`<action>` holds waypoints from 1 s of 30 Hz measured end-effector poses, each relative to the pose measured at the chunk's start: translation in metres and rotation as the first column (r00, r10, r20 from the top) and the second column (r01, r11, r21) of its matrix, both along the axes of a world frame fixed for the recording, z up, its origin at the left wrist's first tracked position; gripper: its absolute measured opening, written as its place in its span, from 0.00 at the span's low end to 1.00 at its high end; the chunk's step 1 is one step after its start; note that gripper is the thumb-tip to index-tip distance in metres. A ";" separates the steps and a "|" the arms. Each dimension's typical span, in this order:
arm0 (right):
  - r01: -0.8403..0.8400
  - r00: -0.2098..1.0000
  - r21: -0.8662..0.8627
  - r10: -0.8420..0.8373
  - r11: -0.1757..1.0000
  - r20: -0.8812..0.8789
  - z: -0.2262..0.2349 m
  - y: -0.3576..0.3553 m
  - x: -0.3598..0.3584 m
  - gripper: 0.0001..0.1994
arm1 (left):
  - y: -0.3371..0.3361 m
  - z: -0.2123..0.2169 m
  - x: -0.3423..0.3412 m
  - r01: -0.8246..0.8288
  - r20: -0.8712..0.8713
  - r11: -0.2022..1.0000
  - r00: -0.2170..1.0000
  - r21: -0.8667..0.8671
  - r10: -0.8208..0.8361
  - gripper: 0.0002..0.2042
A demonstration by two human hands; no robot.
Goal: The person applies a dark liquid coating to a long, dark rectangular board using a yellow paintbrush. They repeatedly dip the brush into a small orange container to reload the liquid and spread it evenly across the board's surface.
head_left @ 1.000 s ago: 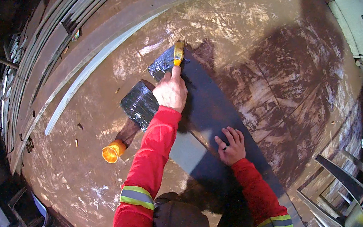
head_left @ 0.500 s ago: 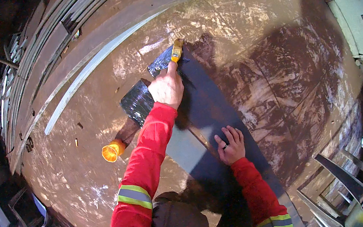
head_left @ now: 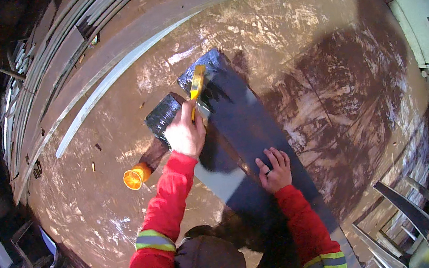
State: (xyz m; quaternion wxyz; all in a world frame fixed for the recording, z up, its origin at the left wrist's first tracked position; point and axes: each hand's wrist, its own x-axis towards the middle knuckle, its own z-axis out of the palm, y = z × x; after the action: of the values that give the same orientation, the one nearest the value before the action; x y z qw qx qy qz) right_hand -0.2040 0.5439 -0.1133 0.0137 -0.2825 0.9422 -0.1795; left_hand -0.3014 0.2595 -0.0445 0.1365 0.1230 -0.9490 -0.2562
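Note:
My left hand (head_left: 185,133) is shut on a yellow-handled brush (head_left: 197,82) whose bristles touch the far end of a long flat metal strip (head_left: 246,123) coated in wet black paint. My right hand (head_left: 274,168) lies flat with fingers spread on the nearer part of that strip. A patch of the strip just left of my right hand is still bare grey. A shorter black-painted piece (head_left: 161,117) lies just left of the strip, under my left hand. Both sleeves are red with reflective bands.
An orange cup (head_left: 135,176) stands on the brown, scuffed floor (head_left: 328,78) left of my left arm. Long metal bars (head_left: 50,75) are stacked along the upper left, with a pale strip (head_left: 110,102) beside them. A white cabinet (head_left: 425,25) stands at right, metal frames (head_left: 404,216) at lower right.
My left hand has drawn the brush back toward me along the strip's far end. My right hand has stayed flat on the strip.

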 end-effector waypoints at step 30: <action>-0.009 0.999 -0.055 0.007 0.998 -0.039 0.000 -0.002 -0.001 0.26 | 0.004 -0.015 0.032 0.034 0.119 0.996 0.993 -0.085 -0.023 0.08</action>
State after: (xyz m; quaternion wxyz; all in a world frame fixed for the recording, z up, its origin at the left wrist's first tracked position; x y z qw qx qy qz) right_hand -0.2048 0.5414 -0.1134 -0.0119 -0.2899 0.9359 -0.1998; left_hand -0.2689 0.2638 -0.0597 0.0819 0.1182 -0.9673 -0.2088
